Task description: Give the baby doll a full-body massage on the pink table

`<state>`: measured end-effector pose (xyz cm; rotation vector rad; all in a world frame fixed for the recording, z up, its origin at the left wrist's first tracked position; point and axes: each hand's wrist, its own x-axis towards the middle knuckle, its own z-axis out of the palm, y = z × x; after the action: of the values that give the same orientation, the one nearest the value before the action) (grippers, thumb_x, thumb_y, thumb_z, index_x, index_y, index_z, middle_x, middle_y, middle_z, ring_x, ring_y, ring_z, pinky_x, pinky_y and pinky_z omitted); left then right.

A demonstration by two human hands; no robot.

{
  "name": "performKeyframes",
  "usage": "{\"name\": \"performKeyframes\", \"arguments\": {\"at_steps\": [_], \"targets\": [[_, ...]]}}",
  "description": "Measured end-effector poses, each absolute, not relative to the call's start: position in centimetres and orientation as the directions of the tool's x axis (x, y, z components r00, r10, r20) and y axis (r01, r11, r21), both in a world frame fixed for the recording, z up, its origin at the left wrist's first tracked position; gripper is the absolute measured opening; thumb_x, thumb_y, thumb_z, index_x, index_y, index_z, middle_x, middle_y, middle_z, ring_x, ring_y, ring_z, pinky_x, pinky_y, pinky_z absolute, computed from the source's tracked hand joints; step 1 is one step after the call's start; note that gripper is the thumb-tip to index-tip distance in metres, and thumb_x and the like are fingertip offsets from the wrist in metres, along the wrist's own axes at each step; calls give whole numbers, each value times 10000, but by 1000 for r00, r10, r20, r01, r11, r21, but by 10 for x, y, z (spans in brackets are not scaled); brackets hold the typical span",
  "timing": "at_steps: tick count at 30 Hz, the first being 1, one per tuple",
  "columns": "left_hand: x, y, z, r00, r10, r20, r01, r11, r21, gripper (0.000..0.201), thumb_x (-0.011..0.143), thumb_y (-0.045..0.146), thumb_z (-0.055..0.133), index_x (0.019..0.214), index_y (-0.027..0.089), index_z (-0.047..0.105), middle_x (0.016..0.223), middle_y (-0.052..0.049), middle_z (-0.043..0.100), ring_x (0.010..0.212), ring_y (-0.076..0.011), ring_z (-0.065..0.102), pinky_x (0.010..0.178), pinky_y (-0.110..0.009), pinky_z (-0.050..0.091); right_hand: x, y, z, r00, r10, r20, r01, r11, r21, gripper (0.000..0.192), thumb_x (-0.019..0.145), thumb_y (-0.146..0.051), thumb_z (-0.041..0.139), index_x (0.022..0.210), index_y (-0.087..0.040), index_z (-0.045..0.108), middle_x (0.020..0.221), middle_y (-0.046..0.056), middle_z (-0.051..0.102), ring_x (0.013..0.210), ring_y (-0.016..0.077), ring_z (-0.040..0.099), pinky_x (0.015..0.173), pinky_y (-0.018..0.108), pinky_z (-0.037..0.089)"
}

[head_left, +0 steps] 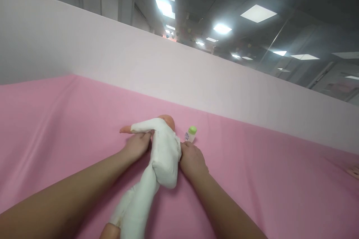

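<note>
A baby doll (165, 157) with a stuffed white cloth body lies stretched across the pink surface, its head (168, 120) at the far end and turned away. One arm points out to the left; a leg reaches down past the bottom edge of the view. My left hand (138, 145) grips the doll's side below that arm, with its fingertips hidden behind the torso. On the opposite side, my right hand (193, 160) is closed against the torso, fingers partly hidden. Just beyond it stands a small clear bottle (190, 135) with a green cap, slightly tilted in view.
Pink sheeting (266, 179) with soft creases covers the surface. A low white wall (157, 67) runs along the back, with glass and reflected ceiling lights above it. Something skin-coloured (353, 171) shows at the right edge; I cannot tell what it is.
</note>
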<state>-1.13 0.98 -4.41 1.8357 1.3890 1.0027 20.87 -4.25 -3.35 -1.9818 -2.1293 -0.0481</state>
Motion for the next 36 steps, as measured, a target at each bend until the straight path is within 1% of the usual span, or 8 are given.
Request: {"name": "performKeyframes", "arguments": {"at_steps": [3, 7, 10, 15, 19, 24, 30, 36], "targets": [[-18, 1, -31, 131, 962, 238, 521, -271, 809, 519, 1027, 485, 331, 685, 195, 592, 706, -40, 667, 714, -244, 644, 627, -361, 456, 208, -41, -34, -23, 982, 188, 994, 43, -104, 187, 830, -118, 552, 880, -200, 713, 893, 108, 658, 783, 234, 579, 661, 333, 336], [-15, -18, -17, 245, 872, 425, 538, -486, 688, 397, 986, 493, 409, 726, 218, 531, 695, -3, 619, 680, -206, 582, 626, -337, 404, 209, -36, -40, 28, 980, 198, 990, 0, -140, 210, 878, -152, 508, 887, -202, 712, 902, 132, 675, 825, 267, 590, 706, 359, 364], [-10, -26, -17, 304, 839, 450, 532, -542, 650, 304, 954, 494, 485, 955, 217, 609, 844, -14, 655, 716, -198, 587, 663, -337, 432, 212, -35, -44, 34, 973, 227, 979, 13, -204, 209, 907, -195, 503, 871, -204, 709, 912, 143, 676, 846, 292, 592, 731, 381, 377], [-12, -24, -23, 444, 794, 416, 524, -607, 598, 517, 970, 545, 451, 1406, 292, 566, 1234, -78, 639, 976, -237, 645, 847, -367, 479, 218, -33, -47, 47, 971, 235, 965, 17, -261, 212, 927, -237, 512, 894, -220, 721, 942, 140, 680, 858, 292, 589, 757, 391, 395], [-17, -19, -20, 467, 804, 369, 578, -593, 560, 471, 980, 542, 414, 1292, 287, 659, 1174, -73, 683, 1055, -271, 634, 894, -391, 456, 219, -29, -49, 27, 972, 233, 986, 12, -165, 228, 931, -210, 502, 985, -225, 724, 1053, 149, 680, 973, 314, 565, 825, 414, 392], [-27, -5, -13, 418, 873, 254, 619, -478, 624, 450, 967, 538, 387, 762, 242, 657, 770, -9, 690, 776, -228, 624, 786, -367, 421, 213, -32, -49, 24, 949, 313, 988, 26, -153, 231, 917, -190, 503, 1034, -202, 703, 1195, 164, 646, 1089, 338, 521, 913, 443, 377], [-44, 12, -16, 376, 917, 132, 629, -357, 691, 560, 907, 630, 441, 541, 207, 450, 569, -12, 543, 610, -207, 558, 630, -325, 350, 204, -44, -46, -42, 944, 328, 885, 188, -426, 295, 964, -189, 417, 1111, -213, 672, 1079, 81, 687, 998, 238, 609, 873, 361, 440], [-43, 4, -17, 419, 905, 67, 707, -372, 602, 563, 876, 717, 448, 735, 220, 670, 725, -74, 685, 685, -270, 632, 612, -343, 390, 206, -50, -48, -192, 925, 329, 706, 363, -608, 521, 983, -452, 525, 1469, -266, 491, 1402, 82, 596, 1272, 271, 542, 1080, 448, 406]]}}
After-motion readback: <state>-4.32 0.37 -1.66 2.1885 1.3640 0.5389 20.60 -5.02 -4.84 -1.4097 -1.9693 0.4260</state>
